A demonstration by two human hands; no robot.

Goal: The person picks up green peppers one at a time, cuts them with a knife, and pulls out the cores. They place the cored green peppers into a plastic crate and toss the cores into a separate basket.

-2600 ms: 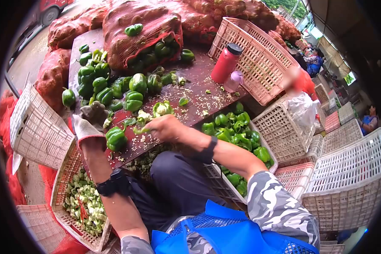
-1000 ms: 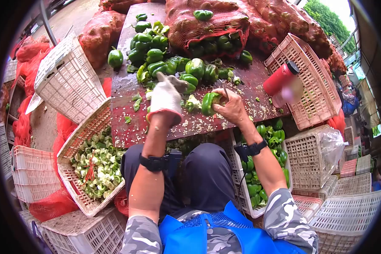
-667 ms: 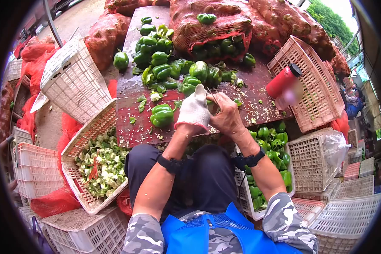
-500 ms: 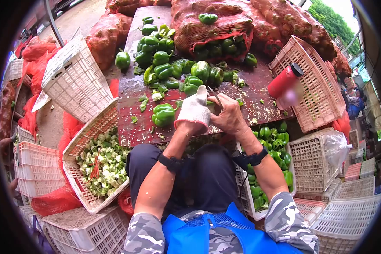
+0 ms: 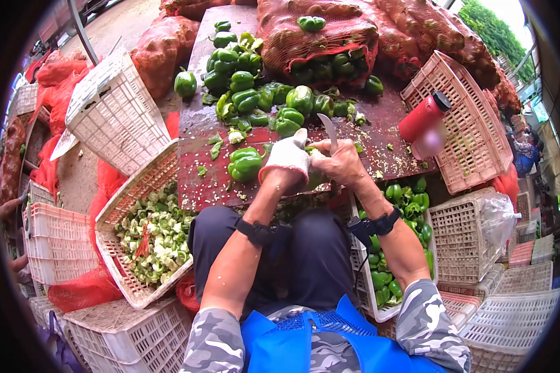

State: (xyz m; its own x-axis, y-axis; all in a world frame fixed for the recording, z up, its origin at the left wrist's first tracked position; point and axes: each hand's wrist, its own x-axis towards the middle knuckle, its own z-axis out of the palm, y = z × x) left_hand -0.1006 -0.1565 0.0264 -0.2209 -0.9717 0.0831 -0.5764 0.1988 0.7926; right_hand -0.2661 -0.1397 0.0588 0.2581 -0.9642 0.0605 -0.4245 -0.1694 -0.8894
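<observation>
Over the front of the red table [image 5: 211,180], my gloved left hand [image 5: 287,163] is closed around something mostly hidden; a bit of green shows below it, perhaps a pepper. My bare right hand [image 5: 341,163] grips a knife [image 5: 328,127] with a curved blade pointing up, and pale green bits show at its fingertips. Both hands are close together. A green pepper [image 5: 245,164] lies just left of the glove. Beyond the hands lie another pepper [image 5: 288,122] and a pile of peppers [image 5: 221,65]. Seeds and scraps are scattered about.
A crate of pepper cores [image 5: 144,295] stands at left, a crate of green peppers [image 5: 433,273] at right below the table. A red bottle [image 5: 423,117] lies by a tilted crate [image 5: 463,124]. An open mesh sack [image 5: 317,37] sits at the back. Part of another person's arm [image 5: 18,263] shows far left.
My right hand has turned, and the knife blade now stands upright and clearly visible. Pale green bits now show at its fingertips. The whole view has shifted slightly.
</observation>
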